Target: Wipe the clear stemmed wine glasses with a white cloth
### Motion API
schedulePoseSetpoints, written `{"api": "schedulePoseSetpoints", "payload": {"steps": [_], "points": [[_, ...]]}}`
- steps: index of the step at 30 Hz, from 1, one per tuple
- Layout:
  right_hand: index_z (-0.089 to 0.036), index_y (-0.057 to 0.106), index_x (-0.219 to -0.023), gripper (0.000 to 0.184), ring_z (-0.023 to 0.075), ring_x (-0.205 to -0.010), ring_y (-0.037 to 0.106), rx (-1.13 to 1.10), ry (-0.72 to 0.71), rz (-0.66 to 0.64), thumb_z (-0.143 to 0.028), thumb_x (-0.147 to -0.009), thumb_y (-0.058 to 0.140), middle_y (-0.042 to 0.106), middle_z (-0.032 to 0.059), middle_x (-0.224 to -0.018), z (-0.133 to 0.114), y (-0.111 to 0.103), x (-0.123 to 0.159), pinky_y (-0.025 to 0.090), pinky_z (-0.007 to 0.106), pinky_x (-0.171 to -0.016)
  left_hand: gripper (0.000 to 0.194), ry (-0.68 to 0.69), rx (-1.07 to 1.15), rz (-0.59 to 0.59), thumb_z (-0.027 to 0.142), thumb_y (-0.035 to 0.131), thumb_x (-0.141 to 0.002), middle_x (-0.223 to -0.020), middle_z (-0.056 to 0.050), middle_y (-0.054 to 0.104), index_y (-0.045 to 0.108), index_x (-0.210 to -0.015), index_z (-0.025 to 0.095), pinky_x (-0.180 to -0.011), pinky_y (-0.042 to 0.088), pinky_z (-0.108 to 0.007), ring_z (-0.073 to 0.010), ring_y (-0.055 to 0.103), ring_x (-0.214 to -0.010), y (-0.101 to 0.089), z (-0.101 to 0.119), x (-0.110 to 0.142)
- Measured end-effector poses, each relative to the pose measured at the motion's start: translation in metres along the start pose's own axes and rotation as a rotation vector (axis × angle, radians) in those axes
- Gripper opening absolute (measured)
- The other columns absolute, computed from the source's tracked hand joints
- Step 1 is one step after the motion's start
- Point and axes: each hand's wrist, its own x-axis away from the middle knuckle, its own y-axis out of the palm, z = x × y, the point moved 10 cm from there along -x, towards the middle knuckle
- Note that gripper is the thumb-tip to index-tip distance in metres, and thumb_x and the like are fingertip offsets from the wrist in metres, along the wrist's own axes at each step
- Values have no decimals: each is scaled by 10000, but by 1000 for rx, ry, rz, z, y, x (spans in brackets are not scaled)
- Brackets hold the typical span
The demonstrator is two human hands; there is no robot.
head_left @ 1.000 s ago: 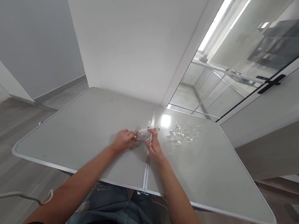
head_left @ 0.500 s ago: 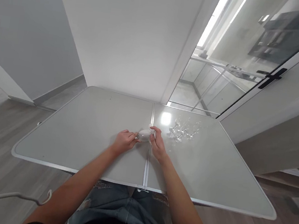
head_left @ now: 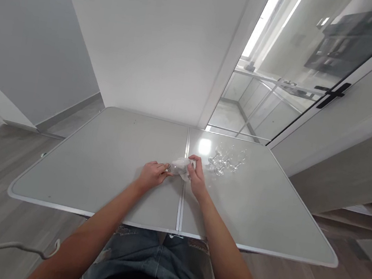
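Over the table's middle seam, a clear stemmed glass [head_left: 175,169] lies tilted sideways between my hands. My left hand [head_left: 152,174] is closed around its stem and foot end. At the bowl end, my right hand [head_left: 197,177] is closed on a thin white cloth or tissue [head_left: 185,176] and presses it against the glass. The fingers and the white material hide part of the bowl and rim. Just right of my right hand stands a group of several clear stemmed glasses [head_left: 220,163], close together.
The pale grey folding table [head_left: 105,165] has a metal edge and a seam down its middle. A white wall [head_left: 157,51] rises behind it. To the right is a glazed door with a black handle [head_left: 334,95]. A white cable [head_left: 9,245] hangs at lower left.
My right hand has turned and shifted the white material around the bowl, and more of it now spreads over the glass. My left hand keeps its grip. The view has swung slightly.
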Motion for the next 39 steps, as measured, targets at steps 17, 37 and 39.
{"api": "schedulePoseSetpoints", "payload": {"steps": [17, 37, 39], "points": [[-250, 465, -1194, 350, 153, -643, 431, -29, 52, -13, -526, -992, 390, 450, -11, -800, 2, 0, 1, 390, 279, -609, 273, 10, 11, 14, 436, 579, -954, -675, -18, 715, 681, -1028, 194, -647, 423, -298, -144, 622, -568, 0, -5, 3], [-260, 470, -1084, 334, 152, -614, 395, -150, 117, 68, -568, -969, 410, 390, -27, -736, 7, -5, -3, 369, 266, -573, 254, -22, 44, -28, 434, 581, -952, -679, -27, 725, 697, -981, 209, -661, 432, -303, -149, 635, -579, 7, -1, -1], [-255, 494, -1091, 330, 152, -651, 412, -45, 51, 33, -554, -960, 449, 420, -16, -776, -1, 0, -3, 391, 275, -620, 263, -11, 6, -25, 426, 563, -962, -656, -32, 710, 696, -988, 200, -649, 421, -310, -155, 630, -573, 7, 1, -1]]}}
